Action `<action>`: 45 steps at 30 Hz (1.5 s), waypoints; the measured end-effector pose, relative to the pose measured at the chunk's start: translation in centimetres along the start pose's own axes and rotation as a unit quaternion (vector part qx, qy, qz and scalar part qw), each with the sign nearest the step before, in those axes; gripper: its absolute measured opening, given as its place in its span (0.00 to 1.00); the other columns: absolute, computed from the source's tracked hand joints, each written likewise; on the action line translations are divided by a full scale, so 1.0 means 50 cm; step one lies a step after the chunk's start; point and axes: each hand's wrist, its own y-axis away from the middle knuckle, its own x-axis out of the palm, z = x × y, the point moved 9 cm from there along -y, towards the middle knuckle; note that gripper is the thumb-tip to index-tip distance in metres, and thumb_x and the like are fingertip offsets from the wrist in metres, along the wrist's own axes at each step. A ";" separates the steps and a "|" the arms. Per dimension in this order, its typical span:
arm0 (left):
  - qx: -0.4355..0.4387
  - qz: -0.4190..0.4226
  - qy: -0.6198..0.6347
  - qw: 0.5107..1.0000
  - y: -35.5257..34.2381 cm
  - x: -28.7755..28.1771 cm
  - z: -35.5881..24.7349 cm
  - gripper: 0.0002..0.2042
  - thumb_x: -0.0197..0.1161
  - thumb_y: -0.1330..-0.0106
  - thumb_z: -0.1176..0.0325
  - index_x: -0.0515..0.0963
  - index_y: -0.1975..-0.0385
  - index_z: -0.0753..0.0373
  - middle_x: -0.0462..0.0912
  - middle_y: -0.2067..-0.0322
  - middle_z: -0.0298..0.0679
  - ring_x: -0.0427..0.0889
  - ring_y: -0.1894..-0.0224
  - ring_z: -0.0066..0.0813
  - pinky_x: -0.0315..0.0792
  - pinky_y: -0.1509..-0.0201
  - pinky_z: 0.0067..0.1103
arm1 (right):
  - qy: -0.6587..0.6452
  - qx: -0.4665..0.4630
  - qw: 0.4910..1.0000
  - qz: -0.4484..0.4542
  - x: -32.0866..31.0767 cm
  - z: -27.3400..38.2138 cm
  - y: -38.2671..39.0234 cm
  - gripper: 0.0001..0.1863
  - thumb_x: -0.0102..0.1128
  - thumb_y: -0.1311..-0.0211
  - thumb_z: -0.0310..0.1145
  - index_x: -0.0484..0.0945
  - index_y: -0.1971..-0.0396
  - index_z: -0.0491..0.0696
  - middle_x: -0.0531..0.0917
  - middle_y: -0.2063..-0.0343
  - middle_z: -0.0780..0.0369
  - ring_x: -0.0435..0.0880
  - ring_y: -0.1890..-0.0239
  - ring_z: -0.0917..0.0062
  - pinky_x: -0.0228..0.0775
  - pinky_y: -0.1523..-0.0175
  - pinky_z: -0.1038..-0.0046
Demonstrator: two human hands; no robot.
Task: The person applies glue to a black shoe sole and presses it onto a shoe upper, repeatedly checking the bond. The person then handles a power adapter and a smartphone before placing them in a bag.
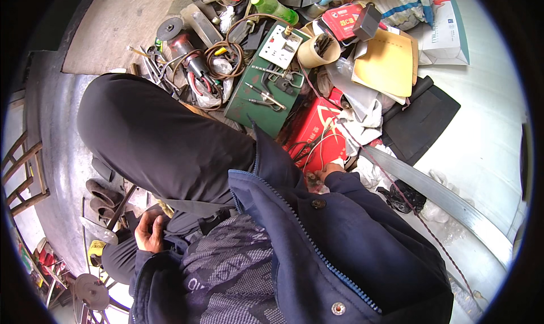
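At the lower left, my left hand (149, 233) rests by my dark trousers with its fingers curled against something dark that I cannot make out. My right hand (327, 171) is at the lower edge of a red box (309, 117), partly hidden by my sleeve and beside some white crumpled material (368, 174); its grip is unclear. Scissors (309, 143) and thin cords lie on the red box. Above it, a green metal case (249, 103) carries a white power socket (280, 49), small metal tools and clamps.
An angle grinder (187, 53), coiled cable, green bottle (272, 9), cardboard tube (316, 54), yellow envelopes (382, 66) and black sheets (422, 128) crowd the upper area. A long metal strip (447, 196) runs down the right. Boots (102, 196) and a wooden rack (22, 171) are left.
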 end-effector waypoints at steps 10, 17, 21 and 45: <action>-0.007 -0.003 0.001 1.000 0.002 0.003 0.004 0.08 0.60 0.29 0.69 0.78 0.59 0.68 0.77 0.71 0.29 0.71 0.67 0.15 0.64 0.59 0.14 | -0.019 -0.141 0.986 0.086 0.041 0.034 0.010 0.25 0.57 0.41 0.64 0.89 0.64 0.58 0.87 0.63 0.54 0.86 0.56 0.60 0.76 0.47 0.63; 0.024 -0.019 -0.012 0.999 0.004 0.003 -0.005 0.10 0.60 0.28 0.65 0.78 0.59 0.66 0.73 0.74 0.25 0.65 0.73 0.12 0.58 0.67 0.13 | 0.028 -0.104 0.990 0.097 0.015 0.037 0.012 0.33 0.61 0.46 0.67 0.88 0.62 0.49 0.87 0.62 0.51 0.86 0.57 0.57 0.77 0.49 0.62; 0.005 -0.021 -0.019 1.000 0.011 0.001 -0.006 0.09 0.60 0.28 0.66 0.77 0.59 0.67 0.75 0.72 0.27 0.68 0.70 0.14 0.62 0.64 0.13 | -0.041 -0.071 0.994 0.066 -0.011 0.044 0.031 0.41 0.63 0.51 0.70 0.85 0.63 0.40 0.86 0.63 0.46 0.85 0.55 0.55 0.76 0.48 0.61; 0.026 -0.009 0.022 0.999 0.002 0.006 -0.020 0.05 0.60 0.30 0.74 0.78 0.59 0.69 0.79 0.70 0.30 0.74 0.66 0.15 0.67 0.56 0.13 | -0.129 -0.042 0.990 -0.028 -0.007 0.083 0.036 0.23 0.54 0.36 0.48 0.78 0.53 0.44 0.83 0.56 0.45 0.82 0.49 0.51 0.72 0.45 0.58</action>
